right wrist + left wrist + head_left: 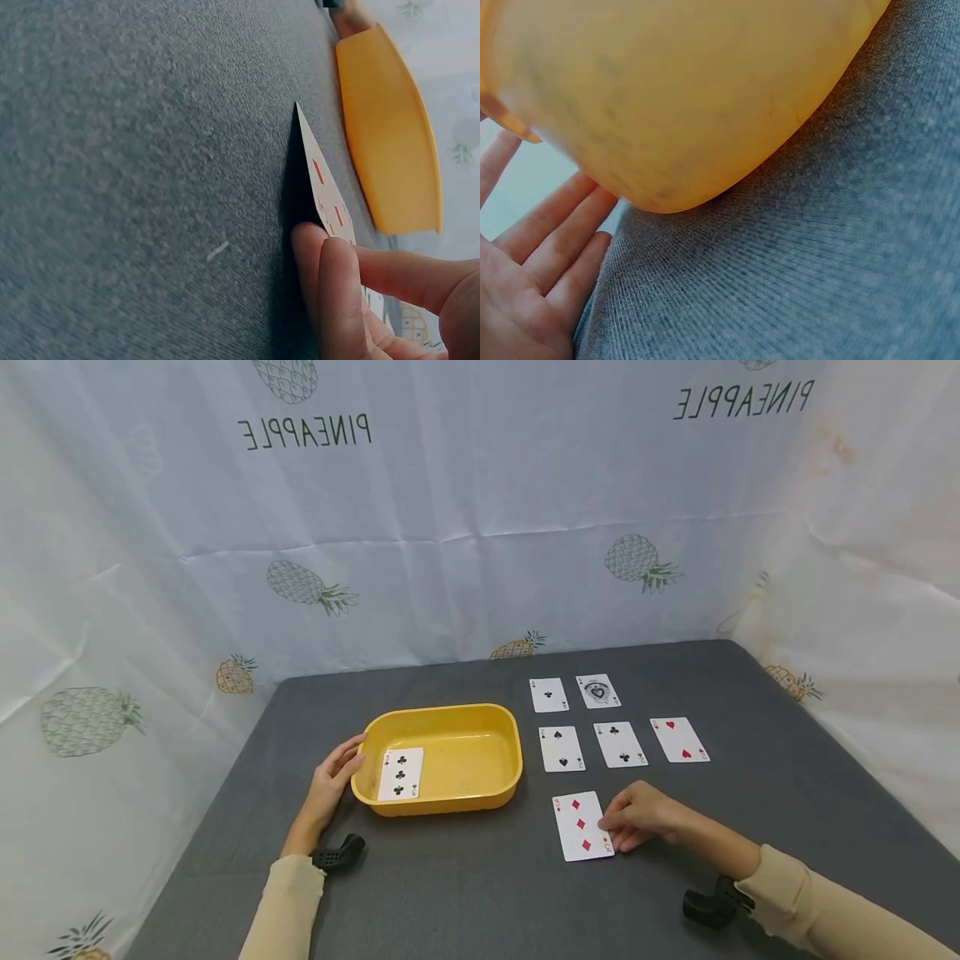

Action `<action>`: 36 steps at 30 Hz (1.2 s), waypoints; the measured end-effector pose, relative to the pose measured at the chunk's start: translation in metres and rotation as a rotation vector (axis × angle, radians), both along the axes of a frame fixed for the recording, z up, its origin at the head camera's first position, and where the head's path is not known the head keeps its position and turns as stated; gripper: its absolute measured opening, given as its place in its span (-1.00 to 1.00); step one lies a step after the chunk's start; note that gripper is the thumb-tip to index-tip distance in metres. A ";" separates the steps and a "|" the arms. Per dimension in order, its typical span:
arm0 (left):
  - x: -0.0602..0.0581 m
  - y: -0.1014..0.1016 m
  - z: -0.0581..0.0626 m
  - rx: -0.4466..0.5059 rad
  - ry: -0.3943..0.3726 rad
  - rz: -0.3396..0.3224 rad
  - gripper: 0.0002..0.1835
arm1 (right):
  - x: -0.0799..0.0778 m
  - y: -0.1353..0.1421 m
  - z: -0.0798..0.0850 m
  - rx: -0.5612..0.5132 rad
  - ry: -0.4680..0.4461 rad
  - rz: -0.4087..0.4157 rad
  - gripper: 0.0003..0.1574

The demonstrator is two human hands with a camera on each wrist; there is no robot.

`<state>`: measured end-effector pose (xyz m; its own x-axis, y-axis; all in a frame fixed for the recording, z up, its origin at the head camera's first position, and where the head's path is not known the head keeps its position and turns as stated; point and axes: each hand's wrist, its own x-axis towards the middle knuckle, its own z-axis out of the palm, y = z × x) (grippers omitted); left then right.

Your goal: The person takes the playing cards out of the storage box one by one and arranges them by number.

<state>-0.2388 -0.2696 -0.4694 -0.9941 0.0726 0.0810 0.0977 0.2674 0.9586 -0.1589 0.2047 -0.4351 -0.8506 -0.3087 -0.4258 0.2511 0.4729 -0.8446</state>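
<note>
A three of diamonds (578,825) is pinched at its right edge by my right hand (647,816). In the right wrist view the card (321,176) slants over the dark cloth, a shadow beneath it. My left hand (332,778) touches the left end of a yellow tray (480,797). Its fingers (564,238) look fairly straight against the tray's outer wall (705,97) in the left wrist view. Inside the tray, at the left, a three of clubs (401,774) lies face up.
Beyond the right hand lie a two of spades (561,749), two of clubs (620,745) and two of hearts (679,740) in a row. Behind them are an ace of clubs (549,695) and ace of spades (597,691). A pineapple-print curtain (465,485) surrounds the dark table (450,893).
</note>
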 end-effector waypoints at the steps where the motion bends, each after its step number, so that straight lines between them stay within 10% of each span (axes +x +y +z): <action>1: 0.000 0.000 0.000 -0.002 -0.004 0.001 -0.46 | 0.000 0.000 0.000 0.003 0.001 -0.001 -0.80; 16: -0.001 0.001 0.003 -0.010 -0.020 0.013 -0.46 | -0.014 -0.016 0.029 -0.026 -0.020 0.082 -0.70; 36: 0.002 0.002 0.000 -0.010 -0.025 0.013 -0.47 | -0.055 -0.141 0.058 -0.201 -0.010 0.152 -0.60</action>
<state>-0.2370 -0.2679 -0.4692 -0.9966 0.0607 0.0552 0.0701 0.2782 0.9580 -0.2140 0.0633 -0.3772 -0.7840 -0.5120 -0.3509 0.1983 0.3290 -0.9233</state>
